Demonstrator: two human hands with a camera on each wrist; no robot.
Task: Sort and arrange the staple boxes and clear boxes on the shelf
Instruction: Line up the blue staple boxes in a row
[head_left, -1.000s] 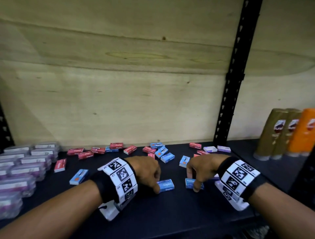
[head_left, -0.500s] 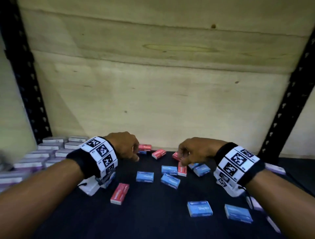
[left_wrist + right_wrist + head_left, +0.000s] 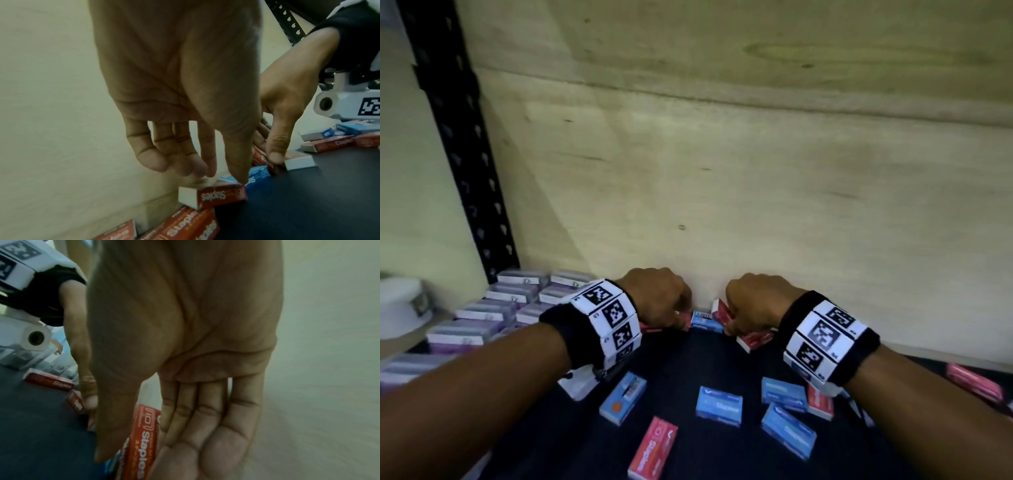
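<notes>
Plywood backs the dark shelf [image 3: 681, 428], where both hands have reached farther in than half a second ago and now work at the back wall; the view has swung left, bringing the black upright [image 3: 462, 154] and the stacked clear boxes [image 3: 482, 318] on the left closer. The left hand [image 3: 657, 301] hangs over a red staple box [image 3: 218, 194] at the wall, thumb tip touching its top corner, fingers loosely curled above it; its grip holds nothing. The right hand [image 3: 753, 305] pinches another red staple box [image 3: 144, 438] on edge between thumb and straight fingers. A blue staple box [image 3: 703, 321] lies between the two hands. More red and blue boxes, printed "Staples" in white, lie scattered flat nearer the front.
</notes>
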